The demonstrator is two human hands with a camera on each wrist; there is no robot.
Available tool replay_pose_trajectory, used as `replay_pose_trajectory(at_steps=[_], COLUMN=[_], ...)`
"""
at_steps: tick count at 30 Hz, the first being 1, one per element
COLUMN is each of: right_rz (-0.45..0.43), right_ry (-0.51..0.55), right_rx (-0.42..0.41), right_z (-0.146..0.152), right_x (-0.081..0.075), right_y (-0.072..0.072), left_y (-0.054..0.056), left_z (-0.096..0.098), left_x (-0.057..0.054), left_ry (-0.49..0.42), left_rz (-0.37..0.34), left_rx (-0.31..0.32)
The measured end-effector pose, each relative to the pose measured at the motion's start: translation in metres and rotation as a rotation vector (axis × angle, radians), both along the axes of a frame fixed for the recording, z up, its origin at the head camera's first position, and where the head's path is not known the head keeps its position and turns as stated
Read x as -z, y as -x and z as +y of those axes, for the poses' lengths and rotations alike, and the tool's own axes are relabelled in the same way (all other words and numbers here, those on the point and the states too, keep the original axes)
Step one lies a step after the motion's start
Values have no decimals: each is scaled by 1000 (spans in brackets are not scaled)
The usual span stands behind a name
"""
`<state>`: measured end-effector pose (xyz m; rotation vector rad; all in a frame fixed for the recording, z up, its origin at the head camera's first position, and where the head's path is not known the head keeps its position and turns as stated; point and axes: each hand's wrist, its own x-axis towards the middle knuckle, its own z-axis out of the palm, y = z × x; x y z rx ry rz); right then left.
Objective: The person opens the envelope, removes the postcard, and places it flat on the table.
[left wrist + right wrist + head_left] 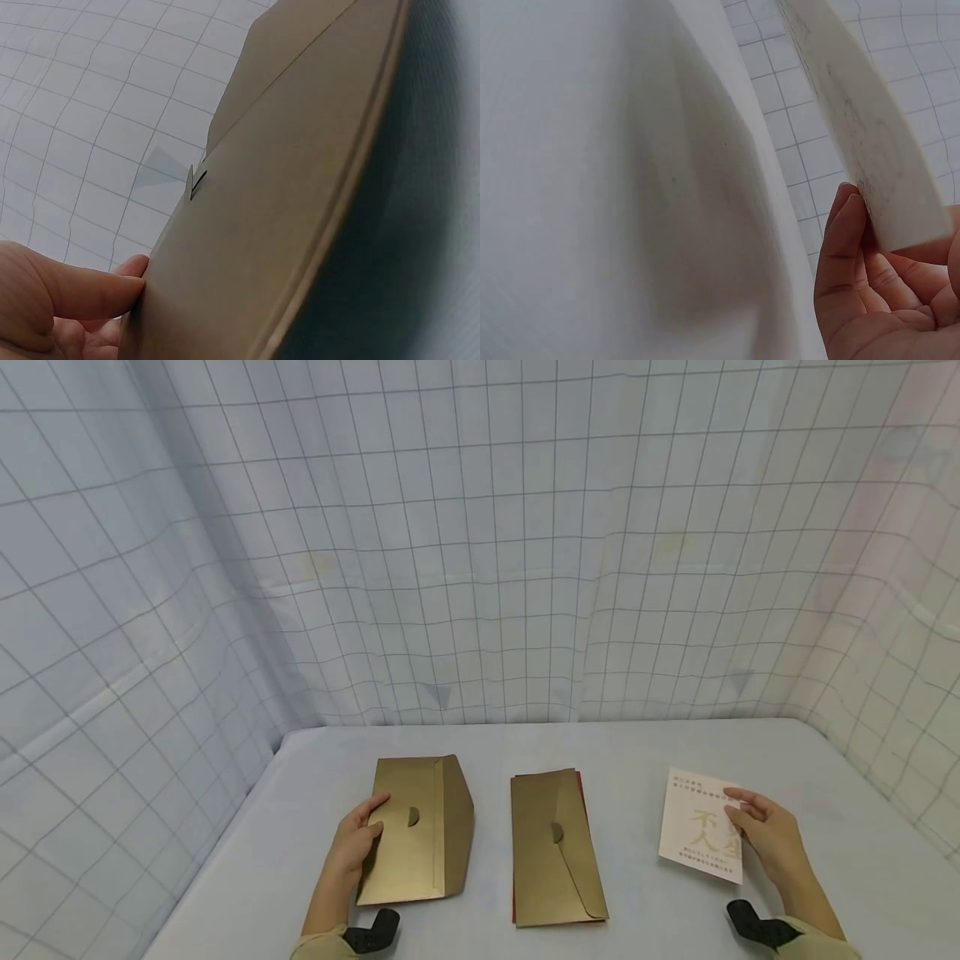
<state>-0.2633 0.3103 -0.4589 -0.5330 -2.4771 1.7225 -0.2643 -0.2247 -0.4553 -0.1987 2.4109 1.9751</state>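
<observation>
On the left, my left hand [354, 842] pinches a gold envelope [397, 860] by its left edge, thumb on the near face. The envelope's flap [457, 827] stands out along the right side, and a small half-round tab [413, 817] shows on its face. In the left wrist view the envelope [247, 225] is tilted up, its lower edge over a dark shadow. My right hand [776, 839] pinches the right edge of a white card [690, 818] printed with gold characters. The right wrist view shows this card [892, 172] nearly edge-on, raised between fingers and thumb.
Between the hands, a second gold envelope [543, 877] lies on the white table [630, 743], its flap tucked down and red edges [581, 787] showing beneath it. A white curtain [525, 568] with a grid pattern hangs behind and on both sides.
</observation>
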Motion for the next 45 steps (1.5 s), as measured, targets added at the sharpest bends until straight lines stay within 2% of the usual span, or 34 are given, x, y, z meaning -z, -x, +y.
replay_pose_trajectory(at_steps=[8, 13, 19, 27, 34, 40, 45], right_rz=[-16, -12, -10, -11, -36, -56, -38], right_ry=[-3, -22, -66, -155, -160, -192, -211], right_rx=[10, 13, 20, 15, -12, 2, 15], right_z=[0, 1, 3, 6, 10, 12, 11], right_x=[4, 6, 8, 7, 7, 11, 11], right_y=[1, 1, 2, 1, 3, 4, 1], left_y=[-1, -2, -3, -3, -5, -8, -10], left_z=[0, -1, 0, 2, 4, 6, 9], left_x=[-2, -3, -3, -9, -13, -18, -22], left_ry=[49, 94, 163, 271, 381, 522, 540], left_rz=[2, -2, -12, -10, 10, 59, 50], left_rx=[-35, -29, -22, -61, -30, -4, 22])
